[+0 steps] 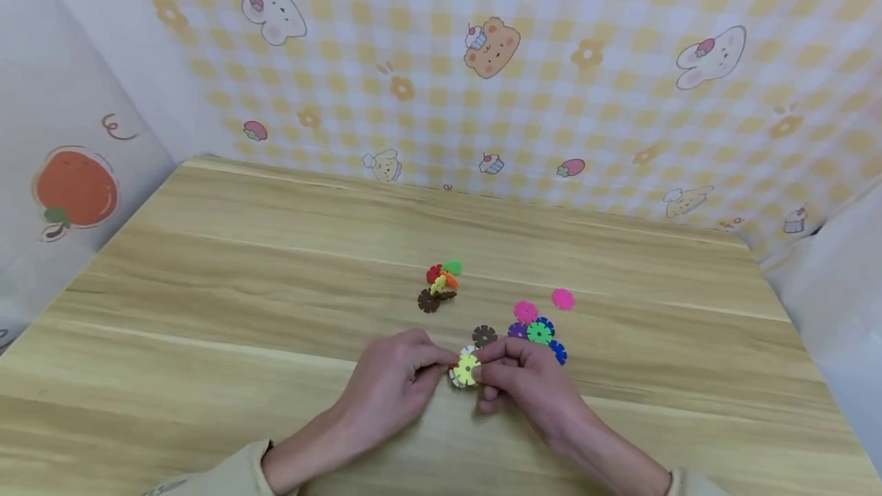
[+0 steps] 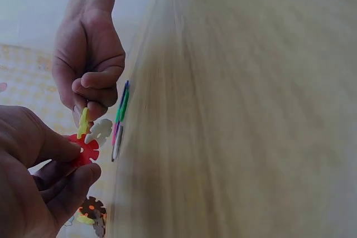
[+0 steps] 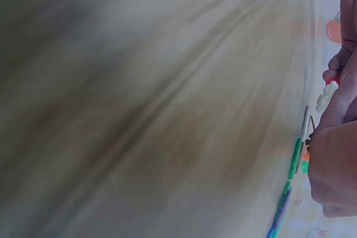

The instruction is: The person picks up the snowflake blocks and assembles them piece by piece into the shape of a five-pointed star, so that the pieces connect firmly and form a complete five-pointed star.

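Observation:
My left hand (image 1: 396,377) pinches a red slotted plastic disc (image 2: 88,155) between thumb and fingers. A white slotted disc (image 2: 100,131) is joined to the red one at its edge. My right hand (image 1: 534,381) pinches a yellow slotted disc (image 1: 463,375) by its side, and this disc meets the red one edge-on in the left wrist view. Seen from the head, the yellow disc covers most of the red and white ones. Both hands are close together over the front part of the table.
On the wooden table (image 1: 241,289), a joined cluster with a red disc (image 1: 433,274) and a brown disc (image 1: 428,301) lies beyond my hands. Loose discs lie to the right: a dark brown disc (image 1: 485,344), a green disc (image 1: 540,341), a pink disc (image 1: 563,298) and several others.

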The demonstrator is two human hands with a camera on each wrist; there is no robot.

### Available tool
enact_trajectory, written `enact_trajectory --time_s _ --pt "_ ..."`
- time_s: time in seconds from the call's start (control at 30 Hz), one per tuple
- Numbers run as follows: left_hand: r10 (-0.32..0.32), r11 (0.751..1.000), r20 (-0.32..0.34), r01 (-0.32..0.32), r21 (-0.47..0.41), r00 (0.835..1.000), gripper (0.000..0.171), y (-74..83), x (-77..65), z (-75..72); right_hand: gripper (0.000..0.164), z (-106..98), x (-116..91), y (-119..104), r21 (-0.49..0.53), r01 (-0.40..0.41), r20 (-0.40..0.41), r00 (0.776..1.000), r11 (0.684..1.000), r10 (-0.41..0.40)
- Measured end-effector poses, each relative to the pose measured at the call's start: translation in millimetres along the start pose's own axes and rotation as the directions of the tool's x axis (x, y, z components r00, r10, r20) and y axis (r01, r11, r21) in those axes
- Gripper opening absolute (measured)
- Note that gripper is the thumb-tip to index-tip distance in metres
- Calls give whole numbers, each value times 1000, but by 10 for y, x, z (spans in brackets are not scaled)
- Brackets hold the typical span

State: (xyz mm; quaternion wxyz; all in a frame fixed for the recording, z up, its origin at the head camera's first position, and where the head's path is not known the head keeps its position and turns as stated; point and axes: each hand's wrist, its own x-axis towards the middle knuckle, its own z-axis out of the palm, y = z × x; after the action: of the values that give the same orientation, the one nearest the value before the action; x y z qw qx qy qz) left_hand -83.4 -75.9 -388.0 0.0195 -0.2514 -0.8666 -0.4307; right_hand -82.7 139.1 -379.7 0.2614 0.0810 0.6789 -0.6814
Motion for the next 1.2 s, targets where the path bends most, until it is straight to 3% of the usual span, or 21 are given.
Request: enact_trajectory --time_s 0.3,0.6,0.87,0.97,1.1,1.2 --pt "49 998 -46 -47 34 998 24 -4 38 4 27 27 30 -25 42 -24 -50 998 999 26" --pt "90 996 -44 -90 11 995 27 -30 41 47 24 41 -21 40 135 -11 -54 998 991 19" --pt "59 997 43 -57 -48 997 30 -63 75 9 21 19 -17 23 147 -12 -29 999 989 16" --pt "75 996 63 -72 -55 995 30 -71 67 3 21 20 -26 32 140 -21 -22 999 990 24" --pt "112 992 23 -111 -55 993 27 -58 65 41 20 13 -64 30 203 -32 -26 999 979 38" --pt "92 990 -16 -93 -105 996 25 -26 75 62 18 6 -113 1 275 -44 -44 997 960 58"
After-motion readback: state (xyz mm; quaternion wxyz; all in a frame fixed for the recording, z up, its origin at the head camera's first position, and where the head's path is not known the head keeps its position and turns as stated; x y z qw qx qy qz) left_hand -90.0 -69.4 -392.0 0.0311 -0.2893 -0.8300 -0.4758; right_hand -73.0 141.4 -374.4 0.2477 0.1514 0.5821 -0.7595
